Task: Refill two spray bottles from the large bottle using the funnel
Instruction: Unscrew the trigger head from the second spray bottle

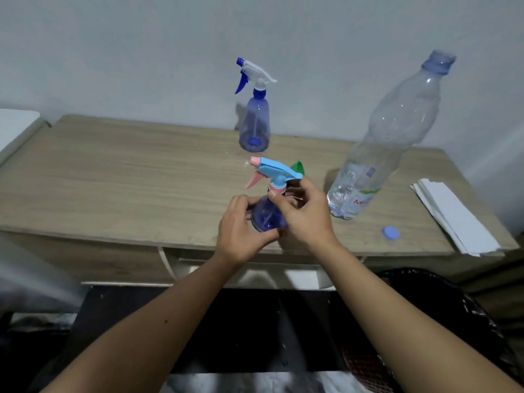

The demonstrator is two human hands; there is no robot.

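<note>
Presently left hand (241,225) grips near spray bottle (268,215) body; right hand (303,211) fingers pinch its pink collar. Large bottle (377,148) uncapped at 2 o'clock on desk (113,180).

The large bottle (377,154) bears a label with red letters "Mi", the rest unreadable.

We see a wood-grain table (119,177) set against a pale wall (113,46). A stack of white paper sheets (456,217) lies at its right end, reaching the front edge. Below the tabletop, a dark mesh basket (465,321) sits at the right.
</note>
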